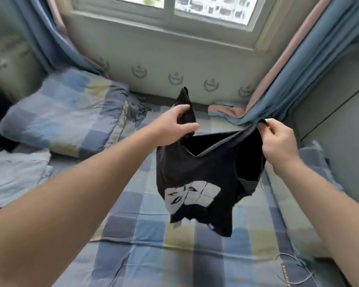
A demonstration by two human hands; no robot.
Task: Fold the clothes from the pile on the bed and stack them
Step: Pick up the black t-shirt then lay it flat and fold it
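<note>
A black T-shirt (203, 175) with a white butterfly-like print hangs in the air above the checked bed sheet (145, 255). My left hand (174, 125) grips one bunched end of the shirt, a point of cloth sticking up past the fingers. My right hand (278, 141) pinches the shirt's grey-edged hem or collar at its far right. The garment sags between both hands, its opening facing me. A light blue garment (14, 175) lies crumpled at the left on the bed.
A checked pillow (64, 112) lies at the back left. Blue and pink curtains (298, 75) hang at both sides of the window, one trailing onto the bed. A wall panel (340, 121) borders the bed's right side. A cord (294, 270) lies at the lower right.
</note>
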